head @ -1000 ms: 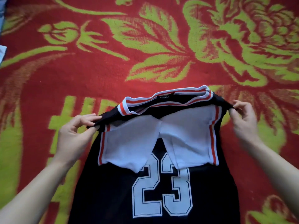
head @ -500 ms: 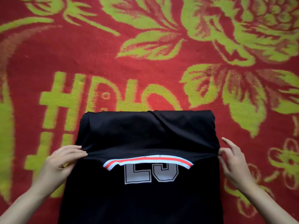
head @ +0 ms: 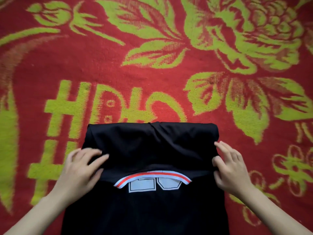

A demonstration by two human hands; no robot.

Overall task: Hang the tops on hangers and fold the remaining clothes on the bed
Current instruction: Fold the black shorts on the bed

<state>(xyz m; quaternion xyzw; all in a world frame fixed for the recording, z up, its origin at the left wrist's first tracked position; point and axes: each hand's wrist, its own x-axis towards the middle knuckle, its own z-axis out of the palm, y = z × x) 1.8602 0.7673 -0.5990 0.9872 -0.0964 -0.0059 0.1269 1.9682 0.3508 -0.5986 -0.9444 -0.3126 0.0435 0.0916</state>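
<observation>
A black jersey (head: 152, 145) lies on the bed in front of me, its top part folded down toward me over the body. The white-and-red striped neckband (head: 152, 177) shows at the fold's near edge, with the tops of white numerals just below it. My left hand (head: 81, 168) rests on the left side of the folded part with its fingers spread flat on the cloth. At the right edge of the fold, my right hand (head: 230, 168) touches the cloth with loosely bent fingers. The jersey's lower end runs out of view at the bottom.
A red blanket (head: 152, 61) with a large yellow-green flower and leaf pattern covers the bed all around the jersey. No hangers or other clothes are in view.
The jersey's top was lifted by its shoulders, folded down over the number, and laid flat. Both hands have let go of the pinched corners and now lie on the fold's sides.
</observation>
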